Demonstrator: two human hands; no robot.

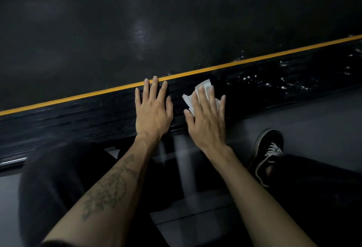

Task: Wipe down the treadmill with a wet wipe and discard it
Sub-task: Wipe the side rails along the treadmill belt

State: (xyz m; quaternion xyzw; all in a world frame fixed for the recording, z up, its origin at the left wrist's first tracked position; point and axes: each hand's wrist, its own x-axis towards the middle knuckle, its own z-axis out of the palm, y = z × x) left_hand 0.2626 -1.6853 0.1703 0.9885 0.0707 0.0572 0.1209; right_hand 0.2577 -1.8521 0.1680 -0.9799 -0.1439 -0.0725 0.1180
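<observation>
Your right hand (pixel 205 117) lies flat, fingers straight, pressing the wipe (pixel 197 93) onto the black side rail (pixel 88 117) just below the yellow stripe (pixel 274 55). Your left hand (pixel 153 109) rests open on the rail beside it, holding nothing.

The wipe is pinned, not gripped: a fast stroke could bunch it or let it slip out from under your palm. White flecks (pixel 264 84) sit on the rail to your right; a light pass may smear rather than lift them. The belt (pixel 137 21) looks dusty. No bin in view; discard not yet done.
</observation>
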